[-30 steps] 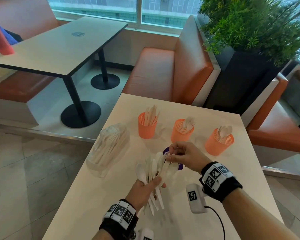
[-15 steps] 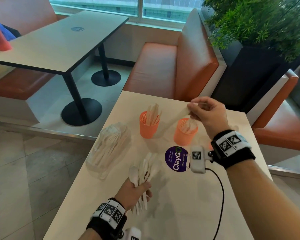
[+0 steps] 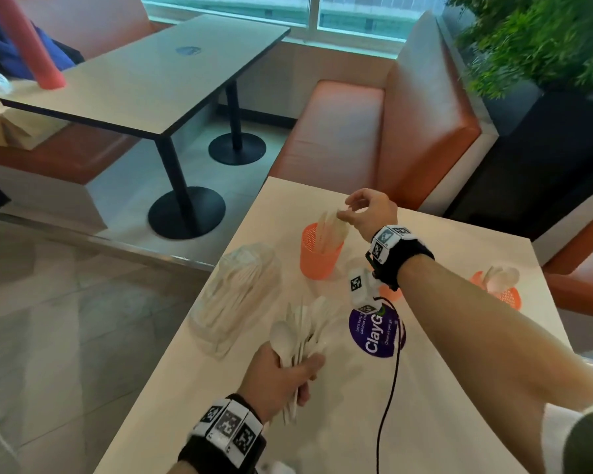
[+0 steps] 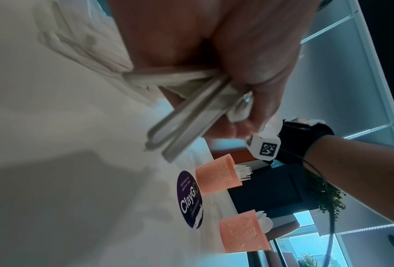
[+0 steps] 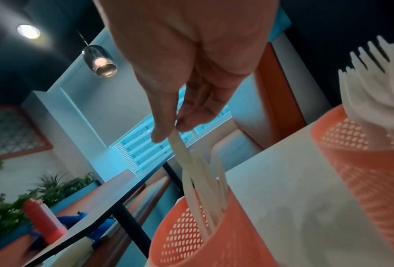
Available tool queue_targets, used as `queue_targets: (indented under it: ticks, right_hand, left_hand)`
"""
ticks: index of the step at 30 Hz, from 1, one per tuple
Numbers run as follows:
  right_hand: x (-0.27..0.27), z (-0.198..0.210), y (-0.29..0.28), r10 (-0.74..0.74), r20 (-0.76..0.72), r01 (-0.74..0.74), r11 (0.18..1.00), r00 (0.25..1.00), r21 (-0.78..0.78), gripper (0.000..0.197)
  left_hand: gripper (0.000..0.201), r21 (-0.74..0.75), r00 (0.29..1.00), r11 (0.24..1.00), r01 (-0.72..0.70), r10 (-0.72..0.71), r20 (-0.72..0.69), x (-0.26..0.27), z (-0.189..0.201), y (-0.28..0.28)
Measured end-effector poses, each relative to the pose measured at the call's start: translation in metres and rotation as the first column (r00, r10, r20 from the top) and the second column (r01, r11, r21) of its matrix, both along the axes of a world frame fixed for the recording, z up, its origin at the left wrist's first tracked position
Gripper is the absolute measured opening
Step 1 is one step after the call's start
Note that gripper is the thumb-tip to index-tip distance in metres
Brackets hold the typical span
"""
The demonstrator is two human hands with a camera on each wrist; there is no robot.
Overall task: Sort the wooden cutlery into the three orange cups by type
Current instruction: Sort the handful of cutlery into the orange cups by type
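Note:
Three orange mesh cups stand on the pale table point(image 3: 442, 388). The left cup point(image 3: 319, 258) holds flat knife-like pieces, and the right cup point(image 3: 500, 292) holds spoons. My right forearm hides most of the middle cup point(image 3: 387, 293), which holds forks point(image 4: 242, 173). My right hand point(image 3: 348, 212) hovers over the left cup. Its thumb and finger pinch the top of a pale knife point(image 5: 180, 150), whose lower end is inside that cup point(image 5: 191, 231). My left hand point(image 3: 281, 374) is nearer me and grips a fanned bundle of cutlery point(image 3: 305, 333) by the handles point(image 4: 191, 112).
A clear plastic bag of cutlery point(image 3: 240, 309) lies near the table's left edge. A purple ClayGo sticker point(image 3: 374, 336) is on the tabletop under the black wrist cable point(image 3: 391, 388). An orange bench point(image 3: 374, 131) and a dark planter point(image 3: 528, 148) stand beyond the table.
My right hand took one piece from the bundle, lifted it over the middle cup, then moved left to the left cup. The left hand drew the bundle back toward me.

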State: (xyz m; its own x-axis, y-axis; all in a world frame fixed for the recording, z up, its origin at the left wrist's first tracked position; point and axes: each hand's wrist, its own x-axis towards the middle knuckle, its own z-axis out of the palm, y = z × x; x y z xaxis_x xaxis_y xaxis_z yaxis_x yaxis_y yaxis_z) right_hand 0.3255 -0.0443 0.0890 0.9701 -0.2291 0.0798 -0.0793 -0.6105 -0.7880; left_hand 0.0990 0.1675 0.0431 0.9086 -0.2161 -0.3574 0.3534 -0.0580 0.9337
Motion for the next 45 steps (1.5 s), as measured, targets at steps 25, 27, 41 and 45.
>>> queue_targets:
  ticks: [25,27,41,45]
  right_hand:
    - [-0.128,0.068,0.024,0.783,-0.453,-0.876,0.483,0.426,0.011,0.021]
    - [-0.127,0.063,0.023,0.793,-0.396,-0.853,0.520,0.463,0.042,0.020]
    - [-0.111,0.065,0.002,0.490,0.026,-0.451,0.780,0.872,0.433,0.010]
    - [-0.080,0.096,-0.025,0.269,0.208,-0.336,0.828,0.940,0.449,0.011]
  left_hand:
    - [0.025,0.088,0.986,0.982,0.166,-0.168,0.008,-0.009,0.022,-0.013]
    - [0.025,0.051,0.987,0.986,0.157,-0.158,0.011,-0.010,0.023,-0.014]
    - [0.020,0.003,0.996,0.996,0.090,-0.090,0.007,-0.014,0.024,-0.017]
    - [0.020,0.018,0.998,0.999,0.049,-0.050,0.027,-0.006,0.023,-0.013]
